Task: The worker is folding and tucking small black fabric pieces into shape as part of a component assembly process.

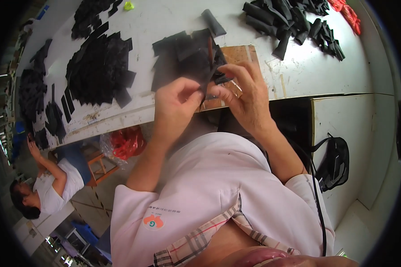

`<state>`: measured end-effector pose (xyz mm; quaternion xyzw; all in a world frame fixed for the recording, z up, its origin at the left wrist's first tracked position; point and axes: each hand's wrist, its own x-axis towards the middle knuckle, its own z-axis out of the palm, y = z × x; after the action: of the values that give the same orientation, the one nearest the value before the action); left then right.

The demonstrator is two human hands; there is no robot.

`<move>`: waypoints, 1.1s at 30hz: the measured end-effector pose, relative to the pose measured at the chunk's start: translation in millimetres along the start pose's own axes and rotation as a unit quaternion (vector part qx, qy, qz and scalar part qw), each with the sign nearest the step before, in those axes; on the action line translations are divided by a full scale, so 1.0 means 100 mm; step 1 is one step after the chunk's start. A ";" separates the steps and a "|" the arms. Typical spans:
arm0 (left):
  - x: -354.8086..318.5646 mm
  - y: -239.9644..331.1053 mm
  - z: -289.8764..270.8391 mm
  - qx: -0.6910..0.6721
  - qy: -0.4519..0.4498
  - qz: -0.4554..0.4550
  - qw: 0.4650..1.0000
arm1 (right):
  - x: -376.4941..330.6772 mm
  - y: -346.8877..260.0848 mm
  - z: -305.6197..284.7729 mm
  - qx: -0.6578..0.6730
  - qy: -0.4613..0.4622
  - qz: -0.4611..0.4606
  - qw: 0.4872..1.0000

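My left hand (176, 104) has its thumb and fingers pinched together on the edge of a black fabric piece (203, 91), above the front edge of the table. Facing it from the right is my right hand (247, 91), its thumb and forefinger curved and apart. The right thumb tip comes close to the same fabric. A small dark object (223, 79) shows in the gap between those fingers; its kind is unclear. Just beyond both hands lies a stack of black fabric pieces (178, 55), with a narrow reddish-brown strip (210, 48) at its right side.
A brown board (247, 54) lies under my right hand. Heaps of black fabric (100, 69) cover the table's left; rolled black pieces (276, 22) lie far right. Red plastic (128, 143) hangs below the edge. A black bag (336, 162) is at right. Another person (53, 182) works at left.
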<state>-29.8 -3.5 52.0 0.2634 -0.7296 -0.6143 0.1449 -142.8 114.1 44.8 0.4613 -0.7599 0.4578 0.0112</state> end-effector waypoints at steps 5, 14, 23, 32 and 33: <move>-0.04 -0.10 0.27 0.056 0.074 0.079 0.993 | -0.05 -0.03 0.07 0.174 -0.076 0.122 0.974; 0.19 -0.18 0.27 -0.360 0.122 -0.120 0.917 | -0.11 0.24 0.45 -0.070 0.038 0.028 0.996; 0.17 -0.30 0.29 -0.076 0.144 0.045 0.986 | -0.10 0.17 0.35 0.679 -0.094 0.389 0.616; 0.21 -0.22 0.22 -0.250 0.099 0.012 0.963 | 0.03 0.27 0.35 0.573 -0.084 0.348 0.737; 0.20 -0.16 0.15 -0.360 0.003 -0.031 0.933 | 0.04 0.31 0.33 0.611 -0.085 0.345 0.708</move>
<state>-50.7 -3.9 31.5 0.2182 -0.4509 -0.8389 0.2129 -153.1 92.9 6.1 0.1098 -0.4185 0.7524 -0.4966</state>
